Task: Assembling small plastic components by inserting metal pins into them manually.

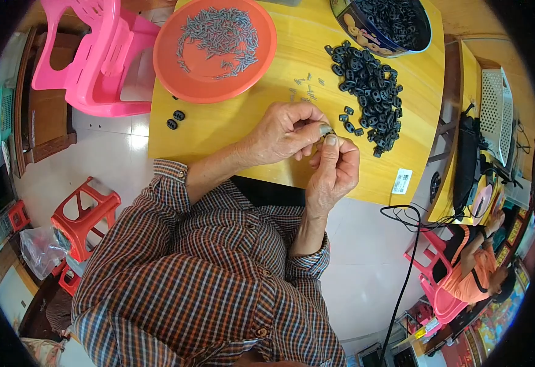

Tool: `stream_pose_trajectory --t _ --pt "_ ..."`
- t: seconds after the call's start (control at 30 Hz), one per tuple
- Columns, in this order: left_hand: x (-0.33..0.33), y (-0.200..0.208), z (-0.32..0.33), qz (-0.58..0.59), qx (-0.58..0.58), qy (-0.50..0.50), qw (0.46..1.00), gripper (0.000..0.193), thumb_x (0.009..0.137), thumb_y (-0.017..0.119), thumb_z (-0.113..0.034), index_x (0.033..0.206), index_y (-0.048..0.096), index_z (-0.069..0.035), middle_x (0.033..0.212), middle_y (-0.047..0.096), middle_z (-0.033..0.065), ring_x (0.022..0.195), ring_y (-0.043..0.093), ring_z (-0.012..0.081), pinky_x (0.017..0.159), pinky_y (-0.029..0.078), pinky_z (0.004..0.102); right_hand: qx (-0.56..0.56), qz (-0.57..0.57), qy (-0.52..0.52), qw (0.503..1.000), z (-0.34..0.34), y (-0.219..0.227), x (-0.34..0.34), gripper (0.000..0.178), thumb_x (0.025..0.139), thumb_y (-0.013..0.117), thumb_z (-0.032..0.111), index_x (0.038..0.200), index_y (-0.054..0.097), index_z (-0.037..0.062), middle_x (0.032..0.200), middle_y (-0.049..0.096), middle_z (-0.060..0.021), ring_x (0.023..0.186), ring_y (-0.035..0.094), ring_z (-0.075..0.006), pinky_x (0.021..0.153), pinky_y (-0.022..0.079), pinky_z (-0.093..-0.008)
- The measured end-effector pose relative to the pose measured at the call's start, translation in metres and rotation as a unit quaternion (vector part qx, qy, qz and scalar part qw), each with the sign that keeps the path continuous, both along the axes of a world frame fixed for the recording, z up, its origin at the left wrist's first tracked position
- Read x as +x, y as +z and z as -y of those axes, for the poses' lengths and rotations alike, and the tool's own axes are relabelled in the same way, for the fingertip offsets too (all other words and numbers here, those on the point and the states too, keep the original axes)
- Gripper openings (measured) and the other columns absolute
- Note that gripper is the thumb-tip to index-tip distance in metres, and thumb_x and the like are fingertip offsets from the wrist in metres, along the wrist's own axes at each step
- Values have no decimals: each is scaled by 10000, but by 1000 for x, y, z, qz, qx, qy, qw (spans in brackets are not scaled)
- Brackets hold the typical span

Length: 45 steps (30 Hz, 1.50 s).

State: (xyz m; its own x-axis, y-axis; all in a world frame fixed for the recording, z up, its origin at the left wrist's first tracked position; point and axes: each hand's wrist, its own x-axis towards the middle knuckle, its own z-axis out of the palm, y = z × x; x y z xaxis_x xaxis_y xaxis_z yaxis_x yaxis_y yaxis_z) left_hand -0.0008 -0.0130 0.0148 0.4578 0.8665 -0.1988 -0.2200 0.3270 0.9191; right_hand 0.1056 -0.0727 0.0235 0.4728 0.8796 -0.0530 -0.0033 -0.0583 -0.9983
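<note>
My left hand [284, 133] and my right hand [335, 170] meet over the table's near edge. Their thumbs and fingertips pinch a small black plastic piece [331, 131], mostly hidden by the fingers. Just right of them lies a heap of black two-holed plastic pieces [370, 92], which look like cord locks. Several small grey metal pieces [309, 93], probably springs, lie loose beyond my hands. Many more of these fill part of an orange-red plate [168, 74] at the far left. A few black pieces [179, 115] rest near the table's left edge.
A round tin [374, 46] full of black pieces stands far right on the yellow table [261, 119]. A white label [402, 181] lies near the right corner. Left are a pink chair [111, 67] and red stool [84, 214]. A black cable [405, 275] hangs right; another person [478, 269] sits beyond.
</note>
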Motion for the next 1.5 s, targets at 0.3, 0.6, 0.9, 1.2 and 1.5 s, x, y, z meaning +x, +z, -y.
stream_pose_trajectory --t 0.3,0.6,0.9,1.2,1.5 --pt "1 -3 0 -6 -31 8 999 138 911 527 -101 898 584 23 591 546 7 489 506 43 433 416 200 -19 -9 16 1000 -1 6 -3 138 938 530 139 893 542 10 707 553 -20 585 469 -58 531 379 -181" --pt "-1 -1 -1 -8 -12 -12 1000 183 937 511 -143 952 588 21 674 564 9 533 533 49 451 451 188 -85 -47 7 995 2 7 4 160 928 548 155 821 520 40 649 525 10 541 438 -36 480 363 -179" --pt "1 -1 -1 -27 -15 -13 999 163 929 521 -123 951 586 25 676 569 14 538 540 51 450 455 192 -72 -42 4 997 2 5 3 172 931 540 159 814 524 34 687 526 -4 547 421 -46 493 344 -181" --pt "2 -1 -1 -59 23 -13 998 129 905 550 -97 942 608 12 688 576 23 562 547 54 468 454 205 -76 -27 -10 997 6 6 13 145 914 549 135 819 533 27 680 524 14 554 444 -36 504 381 -182" --pt "35 -6 -9 -308 432 1 848 230 757 595 -2 979 633 -44 877 523 95 732 578 278 606 484 360 -55 9 -154 986 9 7 30 166 900 563 162 816 538 21 692 550 -26 534 460 -59 486 362 -185"
